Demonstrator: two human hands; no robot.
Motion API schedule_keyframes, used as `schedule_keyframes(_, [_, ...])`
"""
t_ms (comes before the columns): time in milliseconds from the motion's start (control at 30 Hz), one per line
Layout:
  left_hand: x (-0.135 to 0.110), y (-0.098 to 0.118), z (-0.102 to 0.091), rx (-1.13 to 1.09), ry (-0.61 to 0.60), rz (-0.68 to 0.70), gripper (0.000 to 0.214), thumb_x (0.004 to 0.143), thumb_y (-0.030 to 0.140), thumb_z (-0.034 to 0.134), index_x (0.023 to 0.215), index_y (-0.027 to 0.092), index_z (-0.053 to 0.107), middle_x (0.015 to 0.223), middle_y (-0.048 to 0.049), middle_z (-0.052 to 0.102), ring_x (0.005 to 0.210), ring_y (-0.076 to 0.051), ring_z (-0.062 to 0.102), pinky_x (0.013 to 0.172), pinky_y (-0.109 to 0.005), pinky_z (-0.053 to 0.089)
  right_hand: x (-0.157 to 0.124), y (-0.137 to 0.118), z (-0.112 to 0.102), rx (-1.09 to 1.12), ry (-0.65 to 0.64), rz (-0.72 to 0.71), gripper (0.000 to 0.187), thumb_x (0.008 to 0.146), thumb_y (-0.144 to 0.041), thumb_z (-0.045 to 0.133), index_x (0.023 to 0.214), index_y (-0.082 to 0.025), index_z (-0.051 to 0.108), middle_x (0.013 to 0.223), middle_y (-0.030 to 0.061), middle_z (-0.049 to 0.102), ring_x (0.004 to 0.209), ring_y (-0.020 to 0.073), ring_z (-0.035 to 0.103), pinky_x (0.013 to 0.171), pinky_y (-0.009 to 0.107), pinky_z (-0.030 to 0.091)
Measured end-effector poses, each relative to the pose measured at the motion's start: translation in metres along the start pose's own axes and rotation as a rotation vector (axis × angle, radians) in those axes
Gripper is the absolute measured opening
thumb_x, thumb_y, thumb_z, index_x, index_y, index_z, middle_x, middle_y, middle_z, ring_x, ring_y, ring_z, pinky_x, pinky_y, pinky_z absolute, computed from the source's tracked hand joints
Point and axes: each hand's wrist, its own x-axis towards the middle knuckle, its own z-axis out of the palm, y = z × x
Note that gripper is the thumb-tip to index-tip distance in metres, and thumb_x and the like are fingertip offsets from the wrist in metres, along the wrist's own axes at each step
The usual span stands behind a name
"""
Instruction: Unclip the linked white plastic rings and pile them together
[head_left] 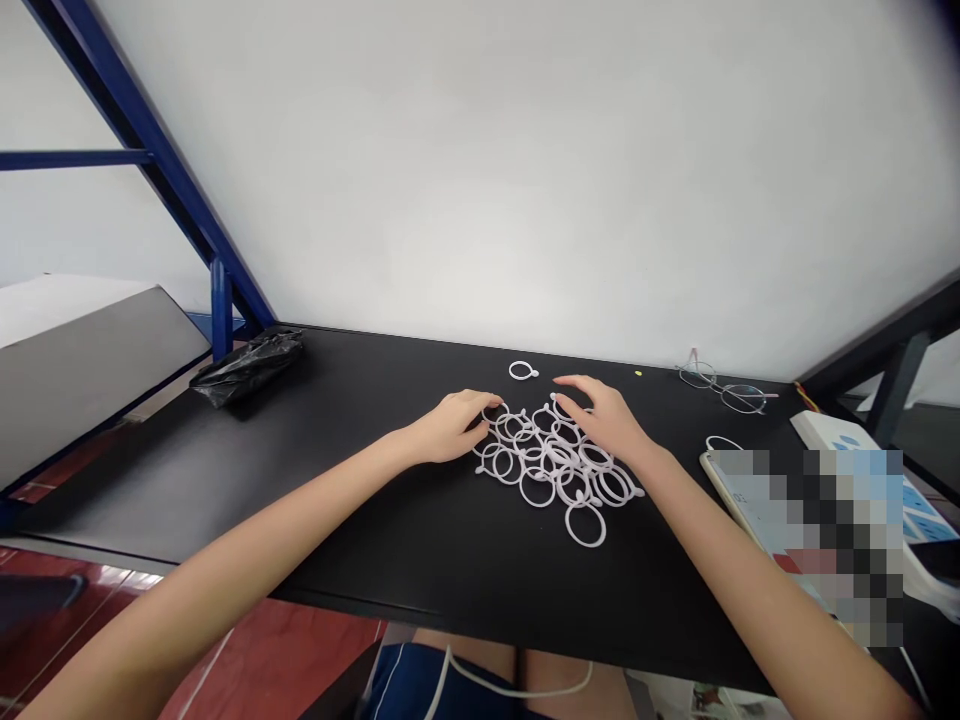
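Note:
A pile of several white plastic rings lies in the middle of the black table. My left hand rests at the pile's left edge, fingers curled and pinching a ring at the top left of the heap. My right hand lies over the pile's upper right part, fingers stretched out and touching the rings. One single white ring lies apart, just beyond the pile near the wall.
A crumpled black plastic bag sits at the table's far left. A pair of glasses lies at the far right by the wall. A phone and booklets occupy the right side. Blue steel framing stands at left.

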Motion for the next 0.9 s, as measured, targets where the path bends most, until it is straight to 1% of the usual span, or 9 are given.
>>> schedule_keyframes(133, [-0.003,-0.008,0.002,0.079,0.068,0.010,0.039,0.080,0.006,0.048,0.113,0.020,0.062,0.111,-0.0073,0.066,0.107,-0.024,0.059,0.098,-0.042,0.047,0.047,-0.008,0.019,-0.141,-0.173,-0.187,0.032,0.083,-0.013,0.053,0.110,-0.021,0.069,0.117,0.0093,0.069,0.107,0.0269,0.063,0.093,0.043,0.049])
schedule_keyframes(233, [-0.007,-0.014,0.001,0.043,0.106,0.006,0.025,0.082,0.011,0.052,0.101,0.020,0.066,0.103,-0.0074,0.065,0.100,-0.023,0.060,0.092,-0.039,0.049,0.073,-0.010,0.033,-0.210,-0.267,-0.144,0.031,0.074,-0.003,0.057,0.095,-0.020,0.072,0.099,0.0084,0.072,0.086,0.0236,0.066,0.078,0.037,0.050])
schedule_keyframes(333, [-0.010,-0.021,-0.003,-0.042,0.087,-0.019,0.010,0.086,0.020,0.055,0.087,0.018,0.065,0.090,-0.0057,0.062,0.086,-0.019,0.060,0.080,-0.033,0.050,0.083,-0.014,0.035,-0.208,-0.334,-0.097,0.024,0.065,0.001,0.060,0.075,-0.018,0.070,0.082,0.0058,0.071,0.071,0.0195,0.064,0.066,0.031,0.047])
schedule_keyframes(433, [-0.012,-0.022,-0.007,-0.121,0.079,-0.059,0.012,0.088,0.020,0.052,0.083,0.016,0.062,0.089,-0.0043,0.060,0.070,-0.013,0.056,0.068,-0.027,0.047,0.079,-0.029,0.019,-0.196,-0.425,-0.072,0.018,0.060,-0.001,0.062,0.067,-0.017,0.067,0.073,0.0044,0.070,0.065,0.0170,0.062,0.060,0.028,0.045])
schedule_keyframes(533, [-0.015,-0.014,-0.011,-0.243,0.150,-0.145,0.011,0.091,0.023,0.050,0.088,0.016,0.059,0.079,-0.0010,0.059,0.062,-0.011,0.052,0.062,-0.025,0.044,0.066,-0.058,-0.002,-0.135,-0.466,-0.057,0.014,0.069,-0.008,0.060,0.077,-0.016,0.068,0.081,0.0055,0.071,0.069,0.0158,0.063,0.062,0.027,0.046])
schedule_keyframes(600, [-0.018,-0.004,-0.013,-0.321,0.128,-0.164,0.015,0.093,0.028,0.051,0.091,0.017,0.060,0.070,0.0017,0.057,0.060,-0.011,0.050,0.059,-0.023,0.042,0.056,-0.079,-0.013,-0.086,-0.610,-0.043,0.012,0.073,-0.011,0.059,0.078,-0.017,0.068,0.078,0.0048,0.070,0.071,0.0163,0.064,0.061,0.026,0.047])
schedule_keyframes(667, [-0.021,0.003,-0.015,-0.326,0.059,-0.111,0.016,0.093,0.029,0.051,0.091,0.017,0.060,0.070,0.0019,0.057,0.060,-0.010,0.050,0.059,-0.023,0.041,0.050,-0.094,-0.018,-0.148,-0.706,-0.049,0.012,0.073,-0.010,0.058,0.073,-0.017,0.067,0.081,0.0053,0.070,0.072,0.0166,0.064,0.061,0.027,0.047])
schedule_keyframes(800, [-0.025,0.006,-0.017,-0.229,-0.097,0.022,0.013,0.091,0.021,0.050,0.087,0.016,0.061,0.084,-0.0016,0.057,0.066,-0.010,0.052,0.062,-0.023,0.042,0.043,-0.099,-0.014,-0.243,-0.793,-0.015,0.016,0.070,-0.010,0.062,0.081,-0.019,0.071,0.095,0.0074,0.070,0.072,0.0180,0.064,0.060,0.029,0.046])
schedule_keyframes(900, [-0.025,0.002,-0.017,-0.211,-0.185,0.015,0.012,0.086,0.017,0.054,0.094,0.016,0.063,0.094,-0.0038,0.057,0.067,-0.010,0.054,0.061,-0.022,0.044,0.042,-0.088,-0.006,-0.229,-0.785,0.000,0.013,0.068,-0.014,0.070,0.080,-0.020,0.071,0.085,0.0065,0.067,0.067,0.0173,0.061,0.056,0.028,0.041])
